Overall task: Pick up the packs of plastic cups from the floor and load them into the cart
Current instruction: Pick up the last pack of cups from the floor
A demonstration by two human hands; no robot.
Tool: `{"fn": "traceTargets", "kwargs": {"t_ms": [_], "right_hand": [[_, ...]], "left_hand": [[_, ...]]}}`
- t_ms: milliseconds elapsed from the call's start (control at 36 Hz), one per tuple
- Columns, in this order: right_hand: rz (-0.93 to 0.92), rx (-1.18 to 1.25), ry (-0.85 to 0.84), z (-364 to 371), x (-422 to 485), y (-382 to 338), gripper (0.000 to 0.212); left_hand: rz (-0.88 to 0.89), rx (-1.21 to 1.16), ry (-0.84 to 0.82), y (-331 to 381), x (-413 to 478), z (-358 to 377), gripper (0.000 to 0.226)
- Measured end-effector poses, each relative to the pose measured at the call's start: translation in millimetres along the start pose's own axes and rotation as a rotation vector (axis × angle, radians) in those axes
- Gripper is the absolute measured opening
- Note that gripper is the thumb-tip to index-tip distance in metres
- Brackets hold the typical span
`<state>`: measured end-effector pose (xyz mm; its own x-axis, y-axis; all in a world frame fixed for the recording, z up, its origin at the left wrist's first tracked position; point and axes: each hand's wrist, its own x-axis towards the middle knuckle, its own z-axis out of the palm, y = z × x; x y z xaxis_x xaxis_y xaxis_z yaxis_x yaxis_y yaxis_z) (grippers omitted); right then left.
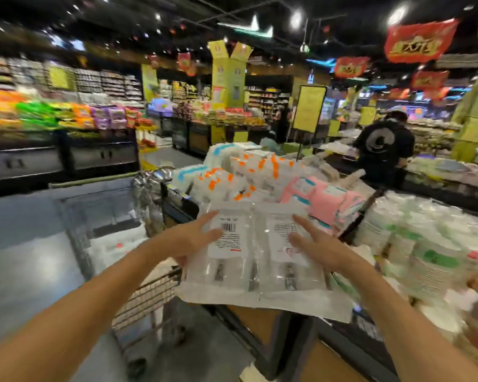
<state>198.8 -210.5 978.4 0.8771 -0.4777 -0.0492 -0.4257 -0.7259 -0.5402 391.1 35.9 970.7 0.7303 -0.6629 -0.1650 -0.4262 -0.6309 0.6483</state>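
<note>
Between my hands I carry clear packs of plastic cups (255, 260) with white labels and a barcode, held at chest height over the edge of a display table. My left hand (196, 238) grips the packs' left side, thumb on top. My right hand (318, 244) grips their right side, fingers spread across the label. The wire cart (138, 296) stands to the left and below the packs, with white packs lying inside it. The view is motion-blurred.
A display table (287, 332) piled with packaged disposable ware fills the right. A person in a black shirt (384, 150) stands behind it. Shelves of bright goods (53, 114) line the left, with grey floor (20, 260) beside the cart.
</note>
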Motion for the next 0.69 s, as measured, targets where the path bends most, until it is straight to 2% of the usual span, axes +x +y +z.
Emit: {"fn": "traceTargets", "kwargs": {"t_ms": [167, 333, 389, 583, 694], "right_hand": [[-0.180, 0.009, -0.143, 52, 115, -64, 0.066], [-0.318, -0.006, -0.235, 100, 225, -131, 0.064], [-0.374, -0.019, -0.278, 117, 258, -150, 0.066], [-0.512, -0.094, -0.384, 178, 344, -214, 0.062], [-0.554, -0.120, -0.440, 217, 396, -239, 0.062]], "left_hand": [[-0.124, 0.069, 0.132, -90, 27, -53, 0.078], [-0.297, -0.003, 0.261, -143, 55, -95, 0.067], [-0.362, 0.059, 0.300, -161, 63, -107, 0.066], [-0.502, 0.025, 0.365, -228, 89, -142, 0.072], [-0.521, -0.015, 0.373, -276, 114, -157, 0.087]]}}
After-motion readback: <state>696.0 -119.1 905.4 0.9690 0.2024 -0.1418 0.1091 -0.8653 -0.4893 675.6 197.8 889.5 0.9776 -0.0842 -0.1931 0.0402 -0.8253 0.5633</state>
